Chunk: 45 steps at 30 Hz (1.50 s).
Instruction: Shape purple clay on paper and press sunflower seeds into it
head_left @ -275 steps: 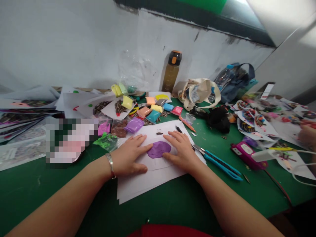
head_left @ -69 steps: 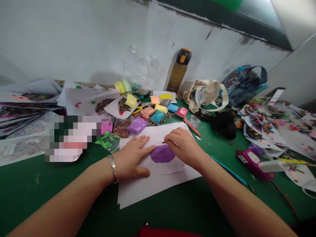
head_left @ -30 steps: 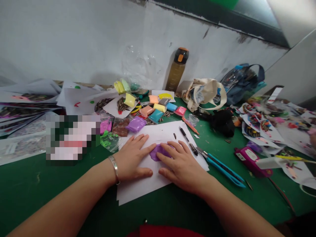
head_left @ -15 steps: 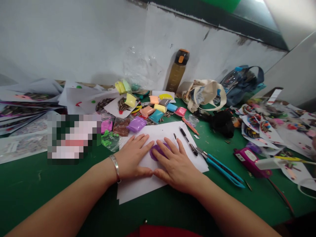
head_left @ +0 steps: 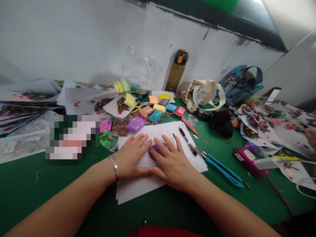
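The left hand (head_left: 130, 157) lies flat and empty on white paper (head_left: 134, 191), beside the purple clay (head_left: 158, 148). Over that clay spread the right hand's (head_left: 174, 164) relaxed, ungripping fingers; its thumb, apart 1 second ago, now meets the left's, suggesting flattening continues.

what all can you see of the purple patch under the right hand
The purple patch looks like clay, spread flat on the white paper. The right hand lies spread over it, hiding much of it, so its full outline cannot be told. The left hand is by its left edge; whether they touch is unclear.
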Available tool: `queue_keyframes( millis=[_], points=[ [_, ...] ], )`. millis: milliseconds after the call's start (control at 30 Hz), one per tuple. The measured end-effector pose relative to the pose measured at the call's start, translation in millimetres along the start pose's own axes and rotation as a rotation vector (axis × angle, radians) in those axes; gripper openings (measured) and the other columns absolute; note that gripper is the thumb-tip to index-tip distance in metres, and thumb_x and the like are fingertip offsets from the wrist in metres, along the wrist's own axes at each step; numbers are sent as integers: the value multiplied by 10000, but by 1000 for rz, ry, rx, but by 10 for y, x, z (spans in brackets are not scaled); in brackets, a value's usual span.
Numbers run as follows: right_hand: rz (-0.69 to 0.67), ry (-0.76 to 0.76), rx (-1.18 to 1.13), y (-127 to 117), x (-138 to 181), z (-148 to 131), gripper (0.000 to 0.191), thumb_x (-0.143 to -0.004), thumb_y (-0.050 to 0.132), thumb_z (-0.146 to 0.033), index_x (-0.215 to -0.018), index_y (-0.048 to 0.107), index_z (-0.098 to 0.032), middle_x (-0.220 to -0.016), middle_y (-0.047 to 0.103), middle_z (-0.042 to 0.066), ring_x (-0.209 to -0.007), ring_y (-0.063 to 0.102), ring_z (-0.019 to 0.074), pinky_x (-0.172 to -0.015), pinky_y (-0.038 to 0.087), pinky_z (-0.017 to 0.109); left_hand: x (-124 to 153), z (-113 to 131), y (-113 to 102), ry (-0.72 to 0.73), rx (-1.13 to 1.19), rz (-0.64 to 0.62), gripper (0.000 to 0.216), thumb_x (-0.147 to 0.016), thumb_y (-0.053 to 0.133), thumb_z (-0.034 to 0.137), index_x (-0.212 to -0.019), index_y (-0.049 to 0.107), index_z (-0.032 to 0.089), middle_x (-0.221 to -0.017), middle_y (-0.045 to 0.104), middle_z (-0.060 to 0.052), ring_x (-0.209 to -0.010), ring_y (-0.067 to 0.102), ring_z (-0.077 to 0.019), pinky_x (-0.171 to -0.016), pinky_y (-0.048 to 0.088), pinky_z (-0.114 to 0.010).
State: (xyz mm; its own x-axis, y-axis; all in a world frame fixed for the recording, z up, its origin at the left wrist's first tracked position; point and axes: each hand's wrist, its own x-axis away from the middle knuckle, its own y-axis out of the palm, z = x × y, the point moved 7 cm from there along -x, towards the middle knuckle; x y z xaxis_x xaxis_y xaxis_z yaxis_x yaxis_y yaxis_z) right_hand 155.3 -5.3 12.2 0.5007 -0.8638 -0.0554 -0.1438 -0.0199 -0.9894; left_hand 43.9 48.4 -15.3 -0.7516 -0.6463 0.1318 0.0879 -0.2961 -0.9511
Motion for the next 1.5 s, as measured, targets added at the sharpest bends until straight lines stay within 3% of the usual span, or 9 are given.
queue_keyframes(
  millis=[367, 867, 1067, 1267, 1400, 1500],
  points=[
    [10, 40, 0, 1, -19, 41, 608, -933, 291, -598, -1425, 383, -253, -1533, 277, 86, -1416, 145, 338, -1111, 12, 629, 3, 20, -23, -14, -45, -33, 946, -729, 503, 740, -1426, 355, 118, -1510, 280, -211, -1398, 215, -374, -1121, 168, -530],
    [-19, 110, -21, 21, -71, 135, 554, -933, 280, -603, -1335, 493, -286, -1486, 370, 72, -1411, 163, 329, -1103, 19, 627, -13, 12, -26, -32, -51, -77, 999, -667, 604, 699, -1435, 338, 118, -1525, 233, -211, -1405, 191, -376, -1119, 169, -544],
    [-26, 152, -46, 46, -38, 202, 581, -926, 271, -618, -1434, 343, -346, -1543, 254, 59, -1422, 132, 327, -1094, 81, 638, -14, 10, -28, -42, -50, -85, 1008, -665, 606, 699, -1438, 336, 111, -1526, 227, -212, -1406, 187, -377, -1121, 166, -539],
    [-40, 141, -21, 67, -51, 222, 552, -923, 294, -614, -1387, 430, -347, -1533, 280, 63, -1414, 158, 342, -1091, 85, 643, -15, 0, -11, -35, -48, -78, 1007, -666, 596, 706, -1436, 340, 111, -1527, 229, -206, -1407, 187, -375, -1119, 167, -544],
    [10, 226, -17, 10, 6, 371, 562, -923, 289, -614, -1410, 391, -352, -1548, 244, 52, -1421, 143, 330, -1088, 107, 644, -13, 1, -9, -48, -53, -98, 1014, -667, 598, 705, -1450, 317, 126, -1536, 209, -194, -1415, 164, -368, -1124, 157, -540],
    [14, 273, 1, 1, 79, 455, 532, -931, 281, -600, -1357, 472, -346, -1534, 281, 57, -1415, 166, 334, -1087, 94, 647, -14, 6, -18, -58, -47, -117, 1010, -674, 601, 694, -1457, 301, 132, -1543, 184, -187, -1419, 150, -362, -1125, 153, -544]
  ],
)
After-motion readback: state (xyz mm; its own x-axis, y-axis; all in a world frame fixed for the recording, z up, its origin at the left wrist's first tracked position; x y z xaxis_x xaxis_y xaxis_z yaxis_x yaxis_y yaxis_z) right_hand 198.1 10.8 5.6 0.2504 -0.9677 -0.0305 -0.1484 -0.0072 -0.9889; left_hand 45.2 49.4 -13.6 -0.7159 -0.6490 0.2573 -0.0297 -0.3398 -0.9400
